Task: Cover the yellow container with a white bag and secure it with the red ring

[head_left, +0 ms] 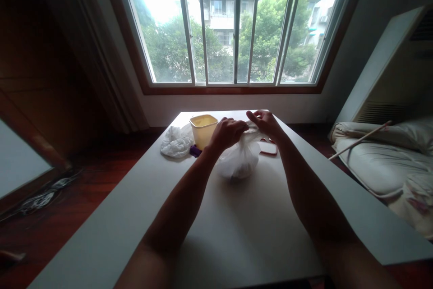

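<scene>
A translucent white plastic bag (pixel 239 161) rests on the white table (pixel 250 217), its neck gathered upward between my hands. Fingers closed, my left hand (pixel 228 132) grips the bag's neck from the left. My right hand (pixel 265 123) pinches the top of the bag on the other side, thumb and fingers together. What lies inside the bag cannot be made out clearly; something dark shows at its bottom.
Left of my left hand stands a yellow square container (pixel 203 131), with a purple item (pixel 195 150) at its foot and a crumpled white bag (pixel 176 142) beside it. A red-rimmed flat object (pixel 269 148) lies behind my right forearm. Beyond the table is a window.
</scene>
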Available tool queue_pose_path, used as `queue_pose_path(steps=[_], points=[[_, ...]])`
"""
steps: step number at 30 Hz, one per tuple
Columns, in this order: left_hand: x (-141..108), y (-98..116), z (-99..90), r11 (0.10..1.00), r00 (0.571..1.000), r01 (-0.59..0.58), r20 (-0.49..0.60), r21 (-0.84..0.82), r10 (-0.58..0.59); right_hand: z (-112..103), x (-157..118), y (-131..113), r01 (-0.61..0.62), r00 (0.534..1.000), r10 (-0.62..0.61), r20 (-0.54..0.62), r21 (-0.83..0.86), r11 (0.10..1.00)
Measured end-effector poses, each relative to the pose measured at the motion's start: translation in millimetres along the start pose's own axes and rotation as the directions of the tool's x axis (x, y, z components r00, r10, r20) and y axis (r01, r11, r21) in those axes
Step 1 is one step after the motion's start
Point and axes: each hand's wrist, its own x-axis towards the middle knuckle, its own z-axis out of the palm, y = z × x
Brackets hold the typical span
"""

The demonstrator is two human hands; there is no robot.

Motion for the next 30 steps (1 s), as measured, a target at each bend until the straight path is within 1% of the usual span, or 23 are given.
queue_pose_path(steps=[3,5,8,10,11,14,18,20,22,24,26,28,30], points=[[0.5,3.2,-5.3,0.991,0.992,0.128,0.010,-0.039,-0.128,-2.5,0.0,0.0,0.097,0.995,-0.097,0.020,-0.005,0.995],[1.4,4.7,-8.5,0.967,0.971,0.238,0.015,-0.089,-0.238,-3.1,1.1,1.4,0.178,0.984,-0.178,0.028,-0.012,0.984],[4.0,6.2,-11.8,0.888,0.907,0.411,-0.006,-0.207,-0.421,-3.7,3.8,4.0,0.266,0.963,-0.267,0.023,0.021,0.964],[5.9,6.3,-13.5,0.819,0.862,0.483,0.002,-0.309,-0.507,-4.7,4.3,4.4,0.298,0.953,-0.301,0.033,0.063,0.952],[6.8,5.9,-14.4,0.789,0.849,0.502,0.028,-0.354,-0.527,-5.3,3.8,4.0,0.311,0.948,-0.315,0.046,0.078,0.947],[8.2,2.4,-16.7,0.723,0.841,0.526,0.146,-0.448,-0.521,-7.4,0.2,1.3,0.349,0.930,-0.353,0.104,0.053,0.936],[7.0,-5.7,-15.3,0.685,0.840,0.543,0.294,-0.487,-0.457,-7.4,-4.9,-0.7,0.399,0.912,-0.386,0.137,-0.085,0.913],[5.8,-8.7,-12.9,0.665,0.824,0.566,0.372,-0.487,-0.428,-5.9,-6.3,-0.9,0.434,0.900,-0.416,0.135,-0.167,0.885],[4.9,-9.3,-11.5,0.649,0.803,0.589,0.434,-0.480,-0.408,-4.0,-7.1,-1.4,0.480,0.877,-0.460,0.138,-0.245,0.843],[4.8,-7.3,-11.9,0.629,0.784,0.610,0.484,-0.482,-0.389,-1.9,-7.4,-2.3,0.516,0.856,-0.497,0.142,-0.305,0.800],[5.4,-3.0,-13.5,0.588,0.773,0.619,0.533,-0.520,-0.343,-0.6,-7.5,-3.5,0.527,0.847,-0.513,0.140,-0.347,0.776],[6.4,2.4,-14.5,0.521,0.784,0.609,0.552,-0.598,-0.283,-0.7,-7.9,-5.1,0.529,0.844,-0.518,0.136,-0.368,0.765],[7.1,7.5,-13.8,0.416,0.812,0.583,0.523,-0.698,-0.260,-2.4,-8.7,-7.1,0.535,0.840,-0.523,0.142,-0.374,0.757]])
